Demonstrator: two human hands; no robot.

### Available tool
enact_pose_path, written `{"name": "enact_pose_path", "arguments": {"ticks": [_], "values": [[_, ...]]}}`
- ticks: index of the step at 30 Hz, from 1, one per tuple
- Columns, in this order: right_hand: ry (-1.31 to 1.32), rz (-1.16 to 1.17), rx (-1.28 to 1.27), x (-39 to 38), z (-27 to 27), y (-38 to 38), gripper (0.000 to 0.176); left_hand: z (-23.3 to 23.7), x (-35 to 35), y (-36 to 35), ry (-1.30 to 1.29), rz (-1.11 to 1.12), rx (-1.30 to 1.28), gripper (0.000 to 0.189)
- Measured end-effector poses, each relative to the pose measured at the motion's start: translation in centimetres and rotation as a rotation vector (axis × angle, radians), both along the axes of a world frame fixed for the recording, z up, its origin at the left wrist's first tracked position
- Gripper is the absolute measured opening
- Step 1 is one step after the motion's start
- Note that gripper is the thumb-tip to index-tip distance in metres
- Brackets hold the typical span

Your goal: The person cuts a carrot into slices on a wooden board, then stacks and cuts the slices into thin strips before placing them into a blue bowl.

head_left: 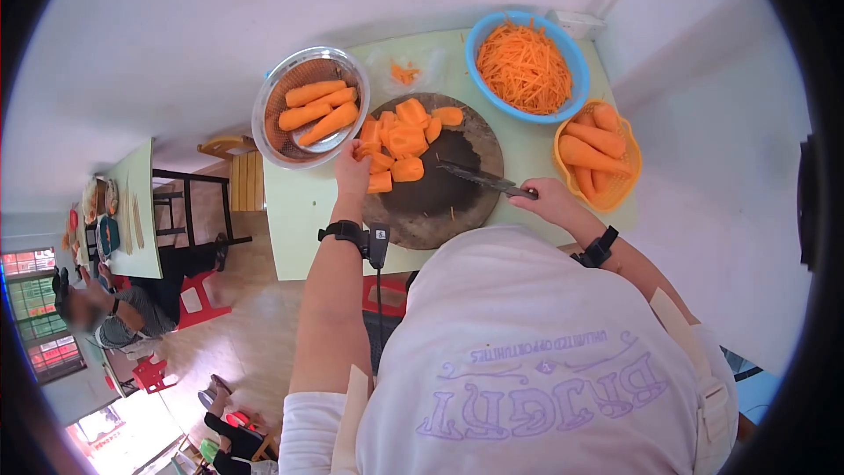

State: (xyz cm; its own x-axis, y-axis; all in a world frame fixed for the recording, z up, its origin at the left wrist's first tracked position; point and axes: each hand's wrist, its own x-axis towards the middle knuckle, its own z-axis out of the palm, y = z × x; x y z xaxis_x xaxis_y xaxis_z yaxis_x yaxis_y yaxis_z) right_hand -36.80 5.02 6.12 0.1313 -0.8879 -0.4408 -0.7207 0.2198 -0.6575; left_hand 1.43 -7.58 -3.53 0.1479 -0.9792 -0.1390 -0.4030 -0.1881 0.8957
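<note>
My right hand (549, 200) is closed round the handle of a dark-bladed kitchen knife (479, 178), whose blade lies low over the round, dark-centred chopping board (479, 136). At the board's left edge, my left hand (352, 172) has its fingers closed at a carrot piece (365, 150); the fingertips are partly hidden. Thick cut carrot chunks (406, 141) are heaped on the left and far side of the board, apart from the blade. One chunk (379, 182) lies near my left wrist.
A metal strainer bowl (260, 114) with several whole carrots stands at the left. At the far right are a blue basin (582, 79) of shredded carrot and a yellow basket (615, 202) of peeled carrots. Carrot scraps (404, 73) lie behind the board. Other people sit at the left.
</note>
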Motion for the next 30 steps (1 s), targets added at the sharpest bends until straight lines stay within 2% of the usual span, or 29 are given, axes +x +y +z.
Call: {"name": "enact_pose_path", "arguments": {"ticks": [2,4,8,10,16,20,23,25,26,28,30], "values": [[-0.007,0.018,0.008,-0.1,0.0,-0.2,0.039,0.5,0.1,-0.1,-0.030,-0.057,-0.031,0.021],[-0.015,0.014,0.049,-0.2,0.3,-0.4,0.039,2.6,-0.5,-0.2,-0.202,-0.100,0.029,0.027],[-0.038,0.016,0.021,-0.8,-0.8,-0.2,0.039,1.5,-0.4,-0.7,-0.201,-0.079,-0.035,0.034],[-0.069,0.037,-0.024,-1.2,-1.3,-0.2,0.039,2.1,-0.8,-0.5,-0.320,-0.098,-0.099,0.044],[-0.065,0.063,0.045,-1.6,-0.5,-1.1,0.039,5.1,-2.6,1.1,-0.588,-0.185,-0.043,0.059],[-0.102,0.071,0.049,-2.0,-0.7,-1.4,0.038,6.0,-2.4,1.5,-0.565,-0.231,-0.057,0.060],[-0.089,0.092,0.031,-2.1,-0.7,-1.7,0.039,8.0,-3.1,2.2,-0.503,-0.189,0.009,0.059],[-0.103,0.073,0.038,-2.1,-0.6,-1.9,0.043,8.1,-3.8,3.2,-0.209,-0.003,-0.111,0.054],[-0.101,0.076,0.043,-2.0,-0.3,-2.1,0.043,7.8,-4.6,4.0,-0.207,0.000,-0.106,0.054],[-0.140,0.040,0.262,-1.4,0.6,-2.7,0.049,6.8,-6.7,6.1,-0.118,0.153,0.179,0.034],[-0.168,0.054,0.294,-0.8,1.3,-3.0,0.051,4.0,-9.2,7.8,0.341,0.341,0.359,0.022]]}}
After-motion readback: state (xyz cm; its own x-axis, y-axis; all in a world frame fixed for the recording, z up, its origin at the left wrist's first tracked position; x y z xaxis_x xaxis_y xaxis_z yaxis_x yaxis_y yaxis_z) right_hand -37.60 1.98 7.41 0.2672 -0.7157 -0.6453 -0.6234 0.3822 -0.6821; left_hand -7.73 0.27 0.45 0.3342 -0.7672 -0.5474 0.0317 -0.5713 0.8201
